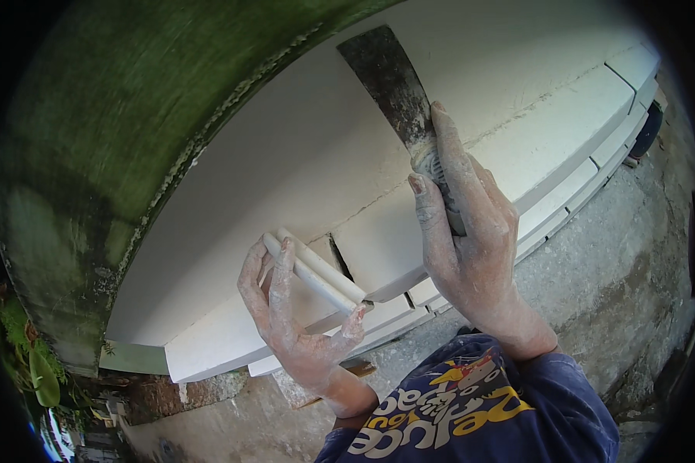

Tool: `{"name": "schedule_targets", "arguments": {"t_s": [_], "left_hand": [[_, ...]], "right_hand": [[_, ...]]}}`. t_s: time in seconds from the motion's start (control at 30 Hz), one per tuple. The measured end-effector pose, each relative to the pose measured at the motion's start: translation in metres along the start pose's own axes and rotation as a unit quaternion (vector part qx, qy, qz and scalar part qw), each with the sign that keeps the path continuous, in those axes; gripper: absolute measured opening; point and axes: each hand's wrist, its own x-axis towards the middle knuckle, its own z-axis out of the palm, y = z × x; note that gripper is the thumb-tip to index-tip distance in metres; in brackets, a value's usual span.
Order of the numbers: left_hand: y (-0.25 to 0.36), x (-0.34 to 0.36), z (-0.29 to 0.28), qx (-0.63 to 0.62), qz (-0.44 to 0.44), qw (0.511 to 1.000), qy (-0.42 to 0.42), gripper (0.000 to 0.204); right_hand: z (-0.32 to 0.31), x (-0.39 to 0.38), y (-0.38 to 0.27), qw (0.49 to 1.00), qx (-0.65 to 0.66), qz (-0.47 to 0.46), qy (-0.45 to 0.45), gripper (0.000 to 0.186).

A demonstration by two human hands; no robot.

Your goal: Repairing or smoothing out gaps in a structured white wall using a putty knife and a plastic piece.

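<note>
My right hand (475,220) is wrapped round the handle of a putty knife (390,85), its thumb and forefinger along the neck. The dark, worn blade points up and away over white slabs. Lower and to the left, my left hand (297,316) grips a short white ridged strip (316,272) between thumb and fingers. The strip lies at a slant close over the white slab (386,247), beside a dark gap between two slabs. I cannot tell whether it touches the slab. White dust coats both hands.
Stacked white slabs (556,204) form layered edges on the right. A green, stained wall (131,116) curves along the left. Grey rough concrete ground (594,270) lies below the stack. Green plants (38,370) stand at the lower left.
</note>
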Motion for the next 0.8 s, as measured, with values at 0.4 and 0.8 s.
{"name": "schedule_targets", "arguments": {"t_s": [0.4,0.8], "left_hand": [[-0.002,-0.001,-0.004,-0.013,-0.006,1.0,-0.004,0.093],[-0.001,-0.002,-0.001,-0.036,-0.012,0.999,0.007,0.095]], "right_hand": [[0.004,0.001,-0.003,1.0,0.009,0.012,0.002,0.057],[0.0,0.013,0.0,0.999,0.017,-0.018,0.027,0.054]]}}
